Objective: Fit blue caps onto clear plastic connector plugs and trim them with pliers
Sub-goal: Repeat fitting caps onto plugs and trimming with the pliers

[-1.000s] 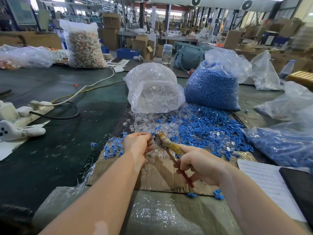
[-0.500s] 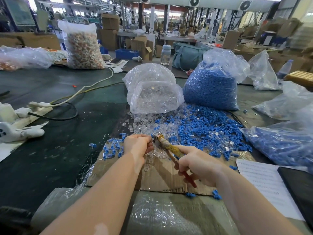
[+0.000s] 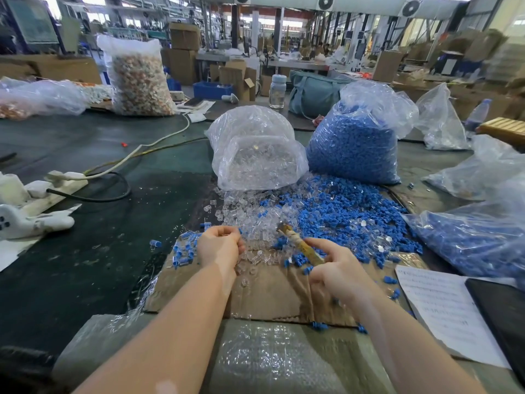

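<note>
My left hand (image 3: 220, 247) is curled over the near edge of a loose heap of clear plugs (image 3: 250, 214); what its fingers hold is hidden. My right hand (image 3: 335, 271) grips the pliers (image 3: 295, 241) by their yellowish taped handles, jaws pointing up and away, a little apart from the left hand. Loose blue caps (image 3: 349, 214) spread to the right of the plugs. A small cluster of capped plugs (image 3: 183, 250) lies left of my left hand on the cardboard sheet (image 3: 278, 294).
A bag of clear plugs (image 3: 255, 155) and a bag of blue caps (image 3: 355, 146) stand behind the heaps. More blue caps in a bag (image 3: 477, 240) lie at right, beside a paper sheet (image 3: 443, 311). A power strip (image 3: 62, 180) with cables sits at left.
My right hand has drawn the pliers slightly right, away from the left hand. The left hand has stayed over the clear plugs.
</note>
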A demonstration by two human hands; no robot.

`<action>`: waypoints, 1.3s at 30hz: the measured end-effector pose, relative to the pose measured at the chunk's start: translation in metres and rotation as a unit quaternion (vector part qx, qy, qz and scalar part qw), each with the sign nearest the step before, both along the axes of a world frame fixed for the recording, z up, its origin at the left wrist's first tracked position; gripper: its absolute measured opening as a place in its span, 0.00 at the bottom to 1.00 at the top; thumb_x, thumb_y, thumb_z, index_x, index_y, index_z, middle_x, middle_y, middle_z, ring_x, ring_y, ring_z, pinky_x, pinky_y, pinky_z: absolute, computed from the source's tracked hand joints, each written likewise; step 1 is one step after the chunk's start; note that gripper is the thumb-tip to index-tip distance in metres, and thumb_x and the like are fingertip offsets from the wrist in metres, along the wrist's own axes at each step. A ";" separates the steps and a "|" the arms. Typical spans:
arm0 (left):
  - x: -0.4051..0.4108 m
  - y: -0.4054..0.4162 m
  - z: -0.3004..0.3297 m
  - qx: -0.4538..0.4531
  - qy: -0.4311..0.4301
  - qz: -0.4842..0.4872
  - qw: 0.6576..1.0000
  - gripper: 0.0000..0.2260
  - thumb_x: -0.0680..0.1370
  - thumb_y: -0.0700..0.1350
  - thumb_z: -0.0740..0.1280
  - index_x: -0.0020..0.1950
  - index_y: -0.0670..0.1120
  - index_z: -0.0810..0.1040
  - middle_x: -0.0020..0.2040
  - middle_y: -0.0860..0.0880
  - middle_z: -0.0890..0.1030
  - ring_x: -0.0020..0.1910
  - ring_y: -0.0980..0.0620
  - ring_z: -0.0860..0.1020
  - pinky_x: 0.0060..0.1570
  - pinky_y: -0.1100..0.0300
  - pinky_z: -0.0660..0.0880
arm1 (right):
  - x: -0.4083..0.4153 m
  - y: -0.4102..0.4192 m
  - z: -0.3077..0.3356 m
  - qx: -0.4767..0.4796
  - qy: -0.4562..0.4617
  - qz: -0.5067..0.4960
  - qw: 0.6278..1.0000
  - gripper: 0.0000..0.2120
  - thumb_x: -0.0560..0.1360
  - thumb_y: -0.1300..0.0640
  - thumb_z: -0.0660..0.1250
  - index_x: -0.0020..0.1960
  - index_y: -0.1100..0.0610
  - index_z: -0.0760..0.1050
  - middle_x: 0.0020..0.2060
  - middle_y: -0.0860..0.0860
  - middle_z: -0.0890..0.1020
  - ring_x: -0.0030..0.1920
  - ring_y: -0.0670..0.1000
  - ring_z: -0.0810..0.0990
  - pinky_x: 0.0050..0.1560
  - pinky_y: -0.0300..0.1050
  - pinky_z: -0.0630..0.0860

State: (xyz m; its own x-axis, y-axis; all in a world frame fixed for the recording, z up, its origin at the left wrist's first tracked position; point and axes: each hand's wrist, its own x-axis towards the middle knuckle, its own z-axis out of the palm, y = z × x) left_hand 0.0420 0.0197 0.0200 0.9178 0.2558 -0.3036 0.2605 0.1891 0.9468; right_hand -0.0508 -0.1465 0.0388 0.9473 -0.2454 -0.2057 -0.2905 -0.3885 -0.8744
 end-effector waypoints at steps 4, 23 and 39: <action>-0.001 0.007 -0.012 0.141 -0.046 0.007 0.989 0.09 0.78 0.36 0.63 0.51 0.46 0.80 0.44 0.48 0.81 0.39 0.51 0.79 0.36 0.63 0.74 | 0.004 -0.017 -0.017 -0.274 0.000 -0.082 0.958 0.25 0.71 0.53 0.69 0.66 0.41 0.68 0.56 0.54 0.74 0.57 0.58 0.72 0.58 0.53 0.70; -0.056 -0.027 -0.046 0.432 -0.265 -0.168 0.846 0.11 0.78 0.41 0.63 0.59 0.47 0.78 0.53 0.55 0.74 0.54 0.63 0.62 0.53 0.82 0.54 | -0.007 -0.028 -0.044 -0.500 0.029 -0.092 0.861 0.27 0.78 0.38 0.53 0.74 0.45 0.58 0.70 0.56 0.64 0.70 0.58 0.60 0.70 0.57 0.53; -0.051 -0.033 -0.059 0.598 -0.223 -0.247 0.729 0.23 0.82 0.52 0.45 0.76 0.55 0.43 0.77 0.52 0.43 0.75 0.54 0.39 0.67 0.56 0.30 | 0.002 0.013 -0.050 -0.520 -0.098 0.011 0.849 0.21 0.78 0.57 0.55 0.71 0.48 0.65 0.67 0.49 0.70 0.68 0.53 0.65 0.66 0.52 0.60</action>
